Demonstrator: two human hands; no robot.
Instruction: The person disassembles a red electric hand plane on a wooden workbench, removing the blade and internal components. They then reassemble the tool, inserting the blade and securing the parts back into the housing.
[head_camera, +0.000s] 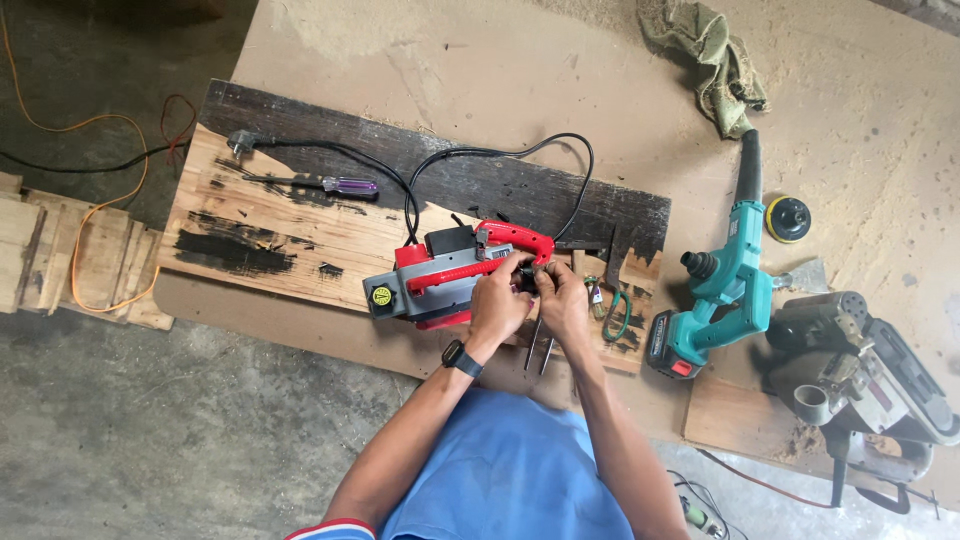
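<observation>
Far to the left an orange cord (110, 200) loops over the grey floor and some pale wood slats (60, 255); next comes a wide plank (270, 230) with black burnt marks, lying on the brown table (450, 60); on the plank rests a screwdriver (335, 186) with a purple see-through handle, and near it a grey plug (240, 142) on a black cable (480, 155) that runs across to the red tool.

In the middle sits a red and grey power planer (440, 275) on the plank, lying on its side with its red handle up; the left hand (497, 300), with a black watch (461, 358) on its wrist, is curled shut around the right end of the planer's handle; the right hand (562, 297) is just beside it, touching it, with fingers pinched on a small dark part at that same end; what the part is, I cannot tell, for it is too small and half hidden; two thin metal rods (537, 347) lie below the hands; the person wears a blue shirt (510, 470).

To the right lie green-handled pliers (614, 312); then a teal cordless blower (722, 275) with a black nozzle; a yellow and black round pad (788, 218) sits beside it; a green rag (710, 60) lies crumpled up at the top; last, at the far right, is a grey belt sander (860, 380).
</observation>
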